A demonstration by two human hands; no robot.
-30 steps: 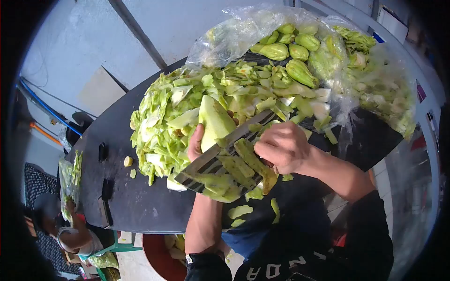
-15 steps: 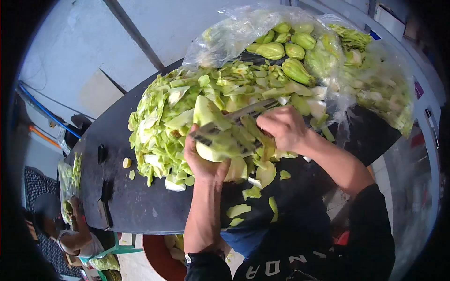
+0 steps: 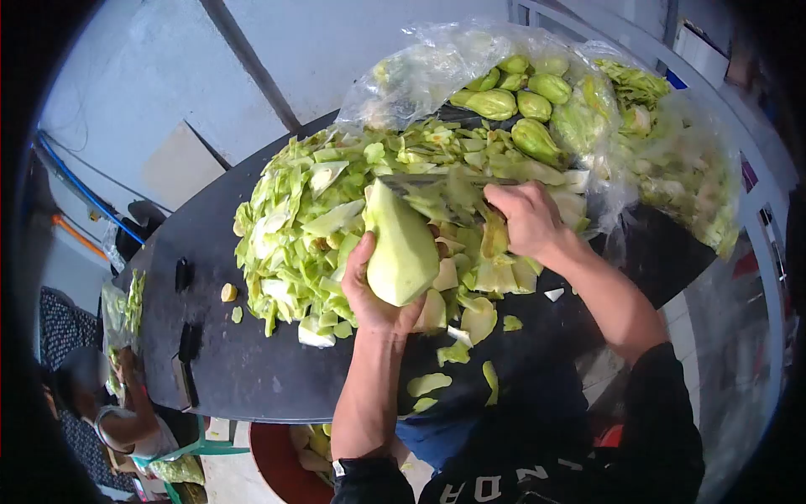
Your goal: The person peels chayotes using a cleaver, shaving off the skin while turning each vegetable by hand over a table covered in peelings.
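My left hand [image 3: 376, 304] is wrapped round the lower part of a large pear-shaped fruit [image 3: 401, 248], pale green and peeled smooth on the side I see. Its narrow end points up and away. In my right hand [image 3: 531, 223], closed, is a knife [image 3: 453, 180]; the handle is hidden in my fist. The blade, partly blurred, lies level behind the fruit's top, with green peel about it. Beneath both hands spreads a big heap of green and whitish peelings [image 3: 290, 218].
Whole green fruits [image 3: 491, 104] lie by a clear plastic bag [image 3: 395, 84] at the back; more peelings fill the bags at right. The dark table [image 3: 243, 370] carries black objects [image 3: 186, 353] at left. Below stands a reddish tub [image 3: 273, 462]. A co-worker [image 3: 126, 412] sits at lower left.
The knife has gone from across the fruit's front to behind its top, my right hand shifting right. The fruit now stands more upright and its front is uncovered.
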